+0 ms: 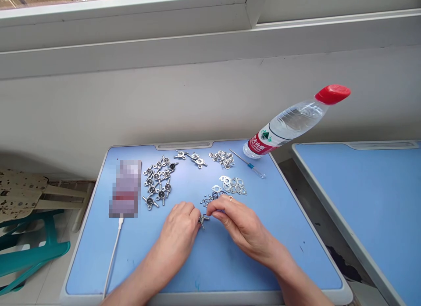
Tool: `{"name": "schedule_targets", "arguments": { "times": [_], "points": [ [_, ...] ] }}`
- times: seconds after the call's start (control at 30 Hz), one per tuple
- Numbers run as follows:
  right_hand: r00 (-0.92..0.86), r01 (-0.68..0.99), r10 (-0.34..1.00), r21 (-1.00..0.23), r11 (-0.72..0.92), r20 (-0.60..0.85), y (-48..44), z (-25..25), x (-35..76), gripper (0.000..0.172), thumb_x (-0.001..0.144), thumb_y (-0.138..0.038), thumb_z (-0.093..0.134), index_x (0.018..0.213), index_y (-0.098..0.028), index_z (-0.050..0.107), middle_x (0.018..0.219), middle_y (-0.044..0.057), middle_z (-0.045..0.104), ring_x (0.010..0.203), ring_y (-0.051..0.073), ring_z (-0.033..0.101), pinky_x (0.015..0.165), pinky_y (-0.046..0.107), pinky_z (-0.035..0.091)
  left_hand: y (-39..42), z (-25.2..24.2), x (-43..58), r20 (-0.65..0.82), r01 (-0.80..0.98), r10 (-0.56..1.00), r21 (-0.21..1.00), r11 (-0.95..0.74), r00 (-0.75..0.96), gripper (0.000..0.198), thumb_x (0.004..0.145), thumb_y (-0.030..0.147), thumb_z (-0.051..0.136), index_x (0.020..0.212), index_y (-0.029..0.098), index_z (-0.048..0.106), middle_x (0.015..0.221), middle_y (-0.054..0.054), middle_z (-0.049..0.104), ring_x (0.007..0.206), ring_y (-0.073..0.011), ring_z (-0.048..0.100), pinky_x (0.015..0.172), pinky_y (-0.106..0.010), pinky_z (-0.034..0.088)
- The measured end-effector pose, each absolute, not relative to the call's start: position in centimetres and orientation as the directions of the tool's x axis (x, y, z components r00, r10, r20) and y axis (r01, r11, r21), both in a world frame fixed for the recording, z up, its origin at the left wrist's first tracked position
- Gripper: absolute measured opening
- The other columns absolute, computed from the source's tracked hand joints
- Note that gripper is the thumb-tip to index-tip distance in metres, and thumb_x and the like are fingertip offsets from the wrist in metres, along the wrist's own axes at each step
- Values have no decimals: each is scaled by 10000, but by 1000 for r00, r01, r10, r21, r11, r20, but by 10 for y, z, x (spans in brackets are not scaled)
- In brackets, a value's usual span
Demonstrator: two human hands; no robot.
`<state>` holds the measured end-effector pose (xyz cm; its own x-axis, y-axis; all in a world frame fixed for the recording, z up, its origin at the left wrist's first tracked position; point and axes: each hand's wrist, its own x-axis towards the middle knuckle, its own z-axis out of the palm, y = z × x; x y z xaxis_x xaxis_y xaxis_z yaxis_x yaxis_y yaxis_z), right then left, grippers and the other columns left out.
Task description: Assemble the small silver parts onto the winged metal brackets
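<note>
Between my hands a small winged metal fitting (202,221) is held up at my left hand's fingertips. My left hand (177,230) grips it from the left. My right hand (238,222) pinches its fingertips together right beside the fitting, and whatever they hold is hidden. Just above lie small dark rings and bits (210,199), with flat metal plates (232,185) beyond them. More winged fittings (158,181) are spread on the blue desk (210,262) to the left, and others (222,159) lie near its far edge.
A small blue-handled screwdriver (247,163) lies at the far edge. A tilted water bottle (289,124) with a red cap leans past it. A blurred phone (126,189) trails a white cable. A second blue desk (365,209) stands right, a teal stool (29,249) left.
</note>
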<state>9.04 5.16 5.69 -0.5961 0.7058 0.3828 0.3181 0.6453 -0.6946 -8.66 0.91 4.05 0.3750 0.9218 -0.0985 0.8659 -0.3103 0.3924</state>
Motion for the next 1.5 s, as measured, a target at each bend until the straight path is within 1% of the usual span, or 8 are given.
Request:
{"name": "schedule_targets", "arguments": {
  "times": [0.47,0.63,0.77,0.9,1.03,1.23,1.4,1.5],
  "points": [
    [-663,319,645,-636,703,381,50,61,87,235,997,-127,337,890,-203,532,712,14,599,632,151,493,599,281,446,8,39,-87,-91,864,925,400,-306,369,181,908,59,490,807,197,545,808,-10,562,759,-192,527,686,-325,457],
    [-727,325,627,-665,672,279,48,68,91,256,966,-90,325,1061,-192,540,905,62,648,825,180,586,747,334,525,7,39,-87,-88,860,928,416,-296,362,171,909,44,486,888,193,567,848,-13,582,796,-199,541,710,-336,471],
    [-670,327,626,-598,731,399,48,59,91,298,970,-64,354,1191,-187,511,887,53,671,746,166,598,641,294,510,7,41,-87,-109,857,925,427,-287,364,148,898,46,528,893,187,571,866,-17,594,824,-206,555,734,-343,482],
    [-628,396,593,-450,801,503,49,53,90,155,986,-132,438,1061,-167,569,766,49,662,652,170,585,545,285,466,8,42,-86,-120,866,923,407,-290,365,144,889,50,552,840,185,565,842,-17,590,794,-206,552,701,-336,481],
    [-658,375,630,-545,750,413,51,56,93,292,985,-100,358,1205,-149,543,1015,114,680,914,200,649,692,314,553,8,41,-86,-97,866,924,396,-305,370,134,889,61,555,840,185,563,849,-19,592,797,-211,552,712,-344,483],
    [-608,381,573,-431,818,550,52,50,91,252,988,-141,443,1203,-154,576,729,32,656,617,155,596,527,263,473,7,39,-86,-112,855,925,435,-283,364,146,888,44,534,846,182,559,865,-26,596,817,-216,555,729,-351,482],
    [-663,355,632,-576,737,400,50,55,92,368,981,-102,355,1322,-135,490,1059,127,675,954,205,650,734,313,555,6,36,-87,-99,850,924,437,-293,369,123,893,69,549,858,185,568,867,-29,598,825,-224,562,744,-363,485],
    [-635,322,616,-565,760,466,50,52,92,353,973,-79,392,1291,-167,517,906,73,692,787,182,645,648,293,529,7,37,-87,-111,854,921,429,-294,372,119,887,68,562,860,184,570,867,-28,597,824,-225,564,731,-360,484]
  ]
}}
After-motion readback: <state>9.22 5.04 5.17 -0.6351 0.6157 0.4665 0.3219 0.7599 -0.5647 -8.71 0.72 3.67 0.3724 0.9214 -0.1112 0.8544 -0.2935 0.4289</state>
